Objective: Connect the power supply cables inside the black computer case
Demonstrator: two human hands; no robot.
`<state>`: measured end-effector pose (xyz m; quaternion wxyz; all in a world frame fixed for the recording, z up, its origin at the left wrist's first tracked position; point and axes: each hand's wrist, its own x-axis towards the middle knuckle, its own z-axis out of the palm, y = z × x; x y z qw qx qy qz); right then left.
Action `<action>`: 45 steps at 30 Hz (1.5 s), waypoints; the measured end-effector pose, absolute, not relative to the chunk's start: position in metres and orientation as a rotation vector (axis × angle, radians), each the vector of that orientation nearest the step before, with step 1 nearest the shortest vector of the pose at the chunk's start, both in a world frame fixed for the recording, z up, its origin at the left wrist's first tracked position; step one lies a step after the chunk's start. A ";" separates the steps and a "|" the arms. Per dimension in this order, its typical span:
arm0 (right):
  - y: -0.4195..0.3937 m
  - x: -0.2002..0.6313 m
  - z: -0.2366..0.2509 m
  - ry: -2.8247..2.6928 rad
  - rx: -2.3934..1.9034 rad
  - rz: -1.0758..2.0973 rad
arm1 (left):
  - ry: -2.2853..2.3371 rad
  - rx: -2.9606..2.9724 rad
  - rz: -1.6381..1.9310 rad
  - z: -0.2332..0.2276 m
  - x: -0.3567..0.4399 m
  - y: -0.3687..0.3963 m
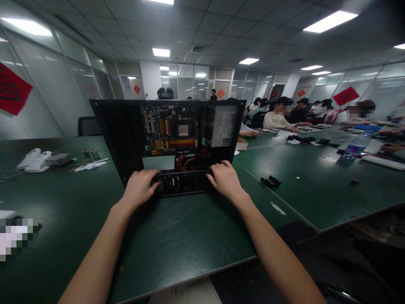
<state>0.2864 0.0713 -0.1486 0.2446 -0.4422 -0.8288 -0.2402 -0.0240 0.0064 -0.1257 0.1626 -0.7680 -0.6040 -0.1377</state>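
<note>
A black computer case (125,139) stands on the green table in front of me, its open side facing me. Inside it I see a motherboard (164,122), a silver power supply (224,126) at the upper right and a bundle of coloured cables (191,162) below. My left hand (141,185) grips the near lower edge of the case at its left part, thumb on the front and fingers over the edge. Farther right along the same edge, my right hand (226,179) holds on in the same way. Fingertips of both hands are partly hidden behind the edge.
The green table (177,236) ends just before my body. At the left lie a white bag (34,160) and a grey box (58,159). To the right are a small black part (270,181), a paper scrap (277,208) and a bottle (356,147). Several people sit beyond.
</note>
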 end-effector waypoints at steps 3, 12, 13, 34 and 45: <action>0.072 0.286 -0.150 -2.256 -1.198 -0.657 | -1.730 -2.188 -0.387 -0.127 -0.023 0.005; 0.073 0.286 -0.151 -2.240 -1.176 -0.668 | -1.758 -1.958 -0.406 -0.137 -0.004 0.000; 0.074 0.287 -0.151 -2.241 -1.170 -0.674 | -1.745 -1.945 -0.406 -0.138 -0.003 0.000; 0.074 0.278 -0.152 -2.213 -1.208 -0.718 | -1.696 -1.868 -0.481 -0.144 -0.001 0.003; 0.075 0.276 -0.153 -2.221 -1.218 -0.658 | -1.678 -1.850 -0.551 -0.148 0.010 0.000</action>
